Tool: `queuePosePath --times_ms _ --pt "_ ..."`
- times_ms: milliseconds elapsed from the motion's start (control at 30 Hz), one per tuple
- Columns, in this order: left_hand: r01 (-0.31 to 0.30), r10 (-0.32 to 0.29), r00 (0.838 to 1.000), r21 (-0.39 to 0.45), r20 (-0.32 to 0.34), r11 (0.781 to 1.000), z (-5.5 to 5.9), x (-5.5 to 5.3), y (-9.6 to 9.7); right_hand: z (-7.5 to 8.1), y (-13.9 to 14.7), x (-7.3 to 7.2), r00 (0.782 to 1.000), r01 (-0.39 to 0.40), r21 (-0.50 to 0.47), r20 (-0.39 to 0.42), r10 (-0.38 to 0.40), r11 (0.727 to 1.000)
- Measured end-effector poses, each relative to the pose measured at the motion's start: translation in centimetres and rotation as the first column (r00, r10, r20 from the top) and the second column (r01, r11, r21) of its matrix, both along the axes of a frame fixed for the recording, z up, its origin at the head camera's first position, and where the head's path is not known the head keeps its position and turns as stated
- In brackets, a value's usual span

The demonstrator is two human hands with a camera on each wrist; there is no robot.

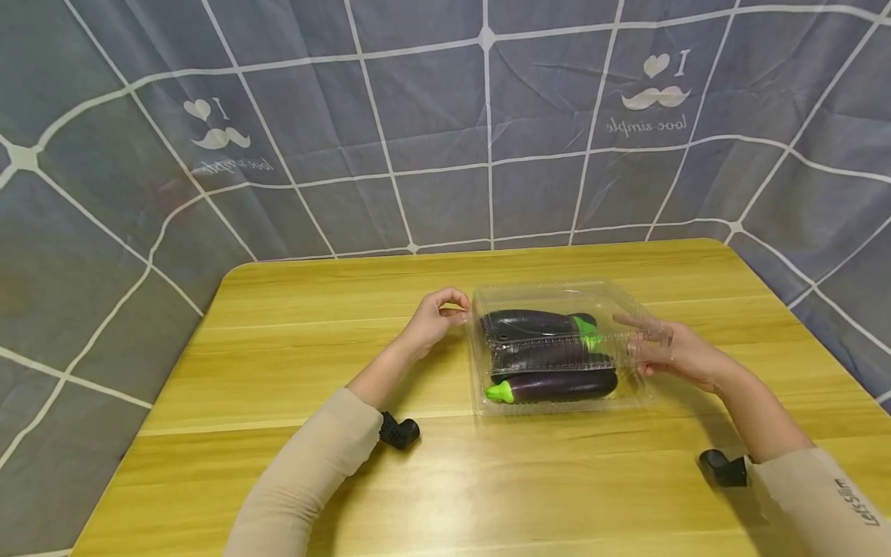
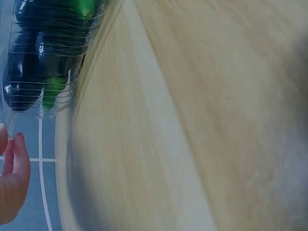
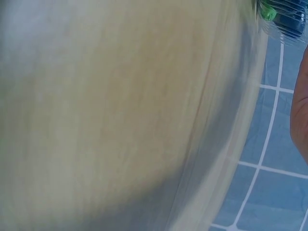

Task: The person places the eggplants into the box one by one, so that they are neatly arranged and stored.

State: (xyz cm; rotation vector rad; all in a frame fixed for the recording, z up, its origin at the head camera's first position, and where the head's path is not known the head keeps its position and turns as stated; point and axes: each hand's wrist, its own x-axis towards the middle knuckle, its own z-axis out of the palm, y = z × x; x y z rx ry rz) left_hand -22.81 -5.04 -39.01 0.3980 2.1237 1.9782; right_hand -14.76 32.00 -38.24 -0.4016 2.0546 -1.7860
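A clear plastic clamshell box [image 1: 480, 398] stands on the table with three eggplants in it. The nearest eggplant [image 1: 560, 385] has its green cap to the left; the back eggplant [image 1: 525, 323] and the middle eggplant [image 1: 539, 356] show through the raised, tilted lid. My left hand [image 1: 435, 319] pinches the box's left edge between thumb and fingers, and the left wrist view also shows this hand [image 2: 14, 180] at the rim. At the right end, my right hand [image 1: 678, 356] has its fingers extended against the lid, seen through the plastic. Only part of that hand [image 3: 301, 108] appears in the right wrist view.
The wooden table [image 1: 445, 480] runs under both forearms. A grey curtain [image 1: 445, 201] with white lines hangs behind and beside it. Black wrist devices stick out from the left sleeve [image 1: 306, 464] and the right sleeve [image 1: 821, 495].
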Motion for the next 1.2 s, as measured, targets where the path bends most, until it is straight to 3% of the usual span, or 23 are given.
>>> queuePosePath --times_ms 133,367,700,933,1200 --pt "0.007 -0.008 1.0 -0.035 -0.027 0.999 0.1 0.1 0.0 0.0 0.0 0.1 1.0 0.028 0.04 -0.002 -0.028 0.999" --pt "-0.002 -0.009 0.993 -0.1 -0.114 0.995 0.3 0.2 0.0 -0.4 0.4 0.0 1.0 0.0 -0.017 -0.026 -0.001 1.0" --pt "-0.023 0.014 0.998 -0.145 -0.064 0.989 0.7 0.5 -0.3 -0.5 0.3 0.0 0.996 0.078 0.053 -0.053 -0.075 0.996" --pt "-0.049 0.032 0.996 -0.217 -0.081 0.975 1.1 0.8 -0.5 -0.7 0.5 0.0 0.996 0.092 -0.083 0.014 -0.091 0.992" --pt "-0.016 0.004 0.999 -0.241 -0.048 0.97 1.2 1.5 -0.8 -0.7 0.6 0.0 0.997 0.08 -0.087 0.0 -0.081 0.993"
